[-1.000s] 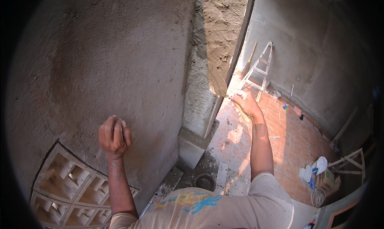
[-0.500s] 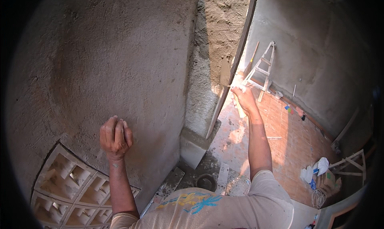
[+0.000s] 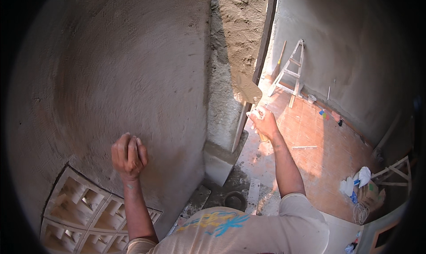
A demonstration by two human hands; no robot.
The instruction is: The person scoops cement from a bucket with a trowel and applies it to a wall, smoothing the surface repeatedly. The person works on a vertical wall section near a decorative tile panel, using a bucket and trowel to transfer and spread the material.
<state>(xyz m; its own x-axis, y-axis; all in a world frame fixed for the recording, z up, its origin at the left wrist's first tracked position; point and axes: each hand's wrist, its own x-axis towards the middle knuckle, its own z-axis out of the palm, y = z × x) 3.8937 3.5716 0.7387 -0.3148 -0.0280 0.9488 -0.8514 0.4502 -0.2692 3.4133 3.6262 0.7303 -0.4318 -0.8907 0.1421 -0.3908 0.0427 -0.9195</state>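
In the head view my right hand (image 3: pixel 265 123) grips a trowel (image 3: pixel 250 90) by its wooden handle. The trowel's blade lies against the narrow face of the wall, by the lower edge of the wet mortar (image 3: pixel 242 41). A long wooden batten (image 3: pixel 266 36) runs up that face's right edge, and a lower length of it shows below the blade. To the left, my left hand (image 3: pixel 129 157) is closed with curled fingers in front of the broad plastered wall (image 3: pixel 146 76). Whether it touches the wall or holds anything is hidden.
Vent blocks (image 3: pixel 75 198) sit in the wall at lower left. Below me is a round bucket (image 3: pixel 235 200). On the tiled floor (image 3: pixel 306 125) at right stand a stepladder (image 3: pixel 290 72) and a broom (image 3: pixel 277 67); bags (image 3: pixel 357 180) lie farther right.
The trowel has turned and swung left onto the mortar face, its blade now flatter against it. My right hand has moved slightly lower and left; my left hand stays closed. The view has shifted a little.
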